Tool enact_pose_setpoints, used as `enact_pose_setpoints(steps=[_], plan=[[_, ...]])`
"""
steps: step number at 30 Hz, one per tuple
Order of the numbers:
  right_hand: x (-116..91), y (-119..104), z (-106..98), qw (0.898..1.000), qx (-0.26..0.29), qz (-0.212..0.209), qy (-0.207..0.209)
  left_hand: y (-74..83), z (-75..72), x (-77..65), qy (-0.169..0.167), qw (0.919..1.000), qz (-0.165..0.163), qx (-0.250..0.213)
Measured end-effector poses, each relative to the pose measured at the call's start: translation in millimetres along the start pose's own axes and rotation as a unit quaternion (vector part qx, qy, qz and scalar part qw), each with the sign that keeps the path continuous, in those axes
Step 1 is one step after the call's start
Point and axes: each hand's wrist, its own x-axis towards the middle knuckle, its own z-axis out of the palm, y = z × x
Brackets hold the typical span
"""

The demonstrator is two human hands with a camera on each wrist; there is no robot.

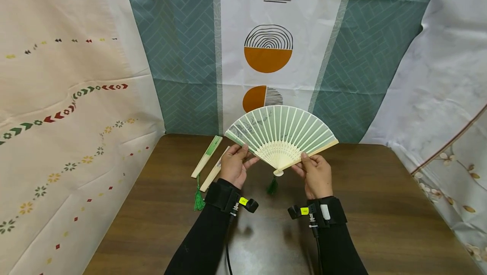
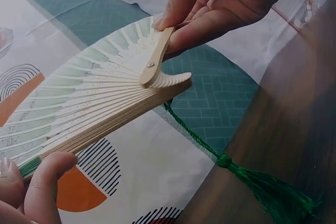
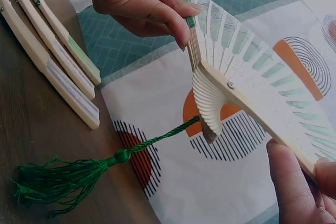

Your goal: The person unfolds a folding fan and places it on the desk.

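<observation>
A pale green folding fan (image 1: 281,129) is spread wide above the table, with thin cream ribs and a dark branch-like print on its left part. My left hand (image 1: 234,166) pinches its left edge, where several ribs lie stacked together in the left wrist view. With thumb and fingers, my right hand (image 1: 316,175) grips the right outer stick (image 3: 257,116). From the pivot end a dark green tassel (image 2: 273,192) hangs on a twisted cord. Both hands hold the fan upright, its pivot toward me.
Left of the fan, folded fans (image 1: 206,156) lie side by side on the brown wooden table (image 1: 152,224); the right wrist view shows three. A green tassel (image 1: 199,201) trails from one. Patterned cloths (image 1: 182,55) hang behind and at both sides.
</observation>
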Motion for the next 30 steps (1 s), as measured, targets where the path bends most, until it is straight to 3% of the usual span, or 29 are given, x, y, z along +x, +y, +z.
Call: enact_pose_setpoints(steps=[21, 30], plan=[[-0.7, 2.3, 3.1, 0.998, 0.057, -0.002, 0.039, -4.6, 6.6, 2.2, 0.042, 0.9964, 0.012, -0.073], [-1.8, 6.0, 9.1, 0.988, 0.136, -0.002, 0.067, -9.4, 9.9, -2.3, 0.051, 0.9932, 0.033, -0.099]])
